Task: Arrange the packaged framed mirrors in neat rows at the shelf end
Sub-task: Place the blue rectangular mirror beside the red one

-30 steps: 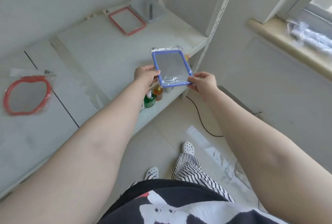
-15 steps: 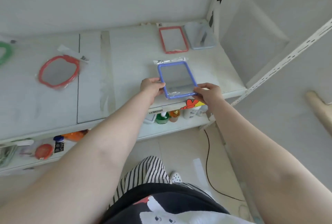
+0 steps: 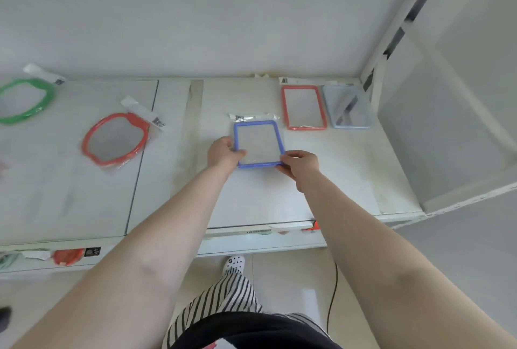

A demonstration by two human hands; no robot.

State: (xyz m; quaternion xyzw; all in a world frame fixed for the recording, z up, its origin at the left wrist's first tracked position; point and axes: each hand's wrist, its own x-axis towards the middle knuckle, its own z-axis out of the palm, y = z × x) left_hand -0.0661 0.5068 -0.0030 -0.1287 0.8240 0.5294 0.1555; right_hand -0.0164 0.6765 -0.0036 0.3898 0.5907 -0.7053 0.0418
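Note:
A blue-framed rectangular mirror point(image 3: 258, 143) in clear wrap is over the white shelf point(image 3: 349, 169), held at its near corners. My left hand point(image 3: 223, 152) grips the near-left corner and my right hand point(image 3: 300, 165) pinches the near-right corner. Whether it touches the shelf I cannot tell. At the shelf's back right end lie a red-framed rectangular mirror point(image 3: 304, 107) and a pale blue-grey one point(image 3: 348, 106), side by side. Further left lie a red apple-shaped mirror point(image 3: 116, 140) and a green one point(image 3: 23, 100).
The shelf's white upright post point(image 3: 372, 88) and a side panel close the right end. A lower shelf point(image 3: 251, 242) holds small items, mostly hidden. A black cable point(image 3: 334, 287) runs down the tiled floor by my foot.
Both hands have carried the blue mirror forward from the shelf's front edge to over its middle, closer to the red mirror. The camera view has swung to face the shelf squarely.

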